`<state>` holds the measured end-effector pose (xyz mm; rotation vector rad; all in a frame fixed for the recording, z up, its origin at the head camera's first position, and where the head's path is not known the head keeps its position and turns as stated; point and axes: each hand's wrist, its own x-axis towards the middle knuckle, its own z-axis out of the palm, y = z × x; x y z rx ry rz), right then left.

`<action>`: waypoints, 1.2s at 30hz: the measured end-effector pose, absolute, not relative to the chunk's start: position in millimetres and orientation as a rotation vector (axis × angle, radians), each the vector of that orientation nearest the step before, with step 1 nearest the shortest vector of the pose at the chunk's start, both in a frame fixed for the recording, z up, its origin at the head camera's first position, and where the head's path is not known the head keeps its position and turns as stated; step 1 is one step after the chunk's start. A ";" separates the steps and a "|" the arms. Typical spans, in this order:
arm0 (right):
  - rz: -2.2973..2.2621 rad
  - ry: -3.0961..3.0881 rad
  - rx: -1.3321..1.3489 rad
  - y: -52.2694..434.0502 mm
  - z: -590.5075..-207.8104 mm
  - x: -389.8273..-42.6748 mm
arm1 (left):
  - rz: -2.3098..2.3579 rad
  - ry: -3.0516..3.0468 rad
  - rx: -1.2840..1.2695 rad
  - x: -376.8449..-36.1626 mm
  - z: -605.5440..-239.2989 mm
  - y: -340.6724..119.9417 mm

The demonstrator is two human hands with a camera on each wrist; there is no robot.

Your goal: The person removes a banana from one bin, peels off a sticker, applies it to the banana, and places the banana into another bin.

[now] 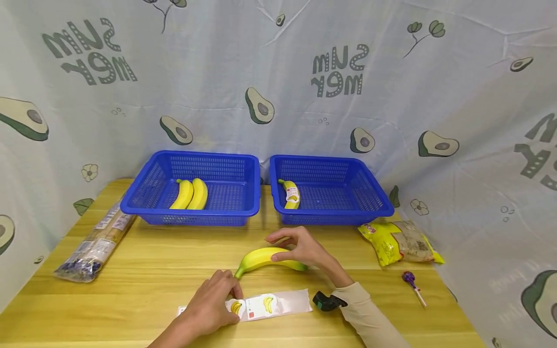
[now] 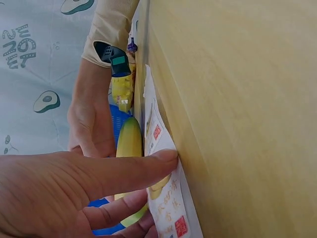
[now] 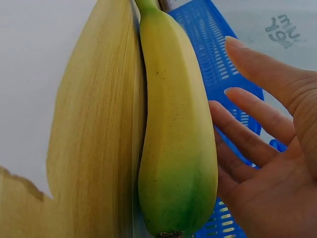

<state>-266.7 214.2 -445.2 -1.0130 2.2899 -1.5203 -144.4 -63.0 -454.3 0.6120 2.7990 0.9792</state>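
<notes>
From the head camera, a loose banana (image 1: 265, 257) lies on the wooden table (image 1: 143, 270), near the middle, in front of two blue baskets. The right hand (image 1: 300, 246) arches over its right half with relaxed, nearly straight fingers, touching it lightly rather than clasping it. The left hand (image 1: 213, 302) presses down on the left end of a sticker strip (image 1: 261, 305) lying just nearer than the banana. The left basket (image 1: 196, 186) holds two plain bananas; the right basket (image 1: 330, 188) holds one with a label. A long packet (image 1: 93, 244) lies far left, a yellow snack bag (image 1: 398, 241) and a lollipop (image 1: 413, 282) to the right.

The left wrist camera shows a straight finger (image 2: 124, 171) pinning the strip's edge (image 2: 166, 198) flat to the table, with the banana (image 2: 130, 141) just beyond and the right hand (image 2: 89, 124) behind it. No finger curls round the strip.

The right wrist camera shows the banana (image 3: 173, 134) resting on the wood, the open palm (image 3: 267, 163) beside it with fingers spread and released.

As I judge it, peeling goes best with the backing held flat and still while a fingertip lifts one sticker's corner slowly, and with the banana steadied so it cannot roll.
</notes>
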 end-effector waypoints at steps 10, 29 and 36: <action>-1.526 2.299 -1.064 216.5 -444.1 -268.6 | 1.042 2.694 0.666 -146.6 -455.7 -62.8; -1.376 2.186 -1.388 214.8 -401.1 -248.1 | 1.338 2.172 0.845 -179.7 -410.6 -60.6; -1.336 2.004 -1.508 211.2 -400.1 -245.7 | 1.387 2.130 0.833 -191.9 -393.1 -56.9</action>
